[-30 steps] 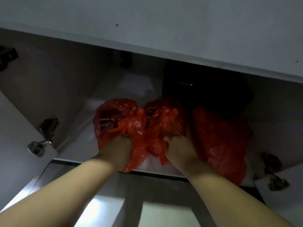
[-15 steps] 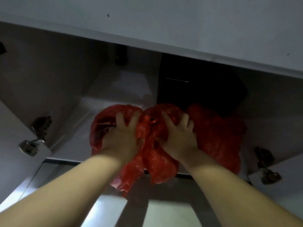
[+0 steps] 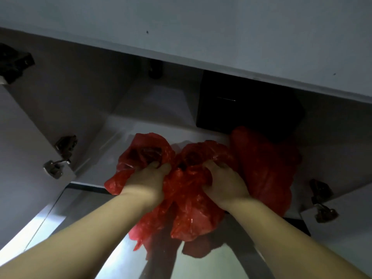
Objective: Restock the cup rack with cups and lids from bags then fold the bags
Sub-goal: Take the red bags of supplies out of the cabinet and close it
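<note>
Left hand [image 3: 148, 181] and right hand [image 3: 223, 183] each clench their grip on side-by-side red plastic bags [image 3: 191, 200] lying just ahead on the cabinet shelf [image 3: 109, 156].

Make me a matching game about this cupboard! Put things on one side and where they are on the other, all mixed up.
Things:
1. left hand
2. black box
3. silver hinge
4. loose red bag

Places:
A. at the back of the shelf
B. on the left door
C. beside the right hand, not held
D. gripping the crumpled red bags

Pairs: 1-D, 2-A, 3-B, 4-C
</note>
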Tool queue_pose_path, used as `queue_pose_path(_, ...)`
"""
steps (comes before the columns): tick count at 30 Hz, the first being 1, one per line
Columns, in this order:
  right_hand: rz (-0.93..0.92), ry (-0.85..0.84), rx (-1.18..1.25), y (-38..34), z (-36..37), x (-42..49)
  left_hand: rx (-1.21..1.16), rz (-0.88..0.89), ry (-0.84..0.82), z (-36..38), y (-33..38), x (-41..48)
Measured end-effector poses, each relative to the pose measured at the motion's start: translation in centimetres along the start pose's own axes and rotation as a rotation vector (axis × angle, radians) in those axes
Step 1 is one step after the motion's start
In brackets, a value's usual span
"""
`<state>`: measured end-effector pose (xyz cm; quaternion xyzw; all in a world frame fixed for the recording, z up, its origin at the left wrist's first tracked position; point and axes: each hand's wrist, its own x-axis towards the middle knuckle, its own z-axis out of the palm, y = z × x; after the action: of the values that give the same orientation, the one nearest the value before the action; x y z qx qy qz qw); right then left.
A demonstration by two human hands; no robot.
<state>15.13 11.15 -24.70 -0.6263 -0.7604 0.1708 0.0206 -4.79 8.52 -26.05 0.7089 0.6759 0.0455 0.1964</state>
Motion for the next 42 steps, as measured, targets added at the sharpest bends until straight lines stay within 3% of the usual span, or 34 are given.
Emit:
queue_pose_path(6, -0.003, 0.045, 0.094, -1.8, -3.9, -5.0, 0.054, 0.066, 0.131, -5.2, 2.0, -6.1)
queue_pose_path(11, 0.048, 0.017, 0.179, -5.2, -10.3, -10.5, 0.057, 0.095, 0.116, -12.6, 4.5, -12.0)
queue_pose_path(20, -0.049, -0.041, 0.206, -14.4, -27.5, -21.1, 0.049, 0.081, 0.062, -31.1, 9.1, -23.9)
queue_pose_path(26, -0.129, 0.063, 0.297, -20.5, -39.7, -26.1, -0.011, 0.05, 0.089, -44.4, 12.4, -30.6)
queue_pose_path(42, -0.117, 0.448, 0.477, -32.2, -62.1, -34.0, -0.028, 0.294, 0.35, -70.3, 17.3, -38.8)
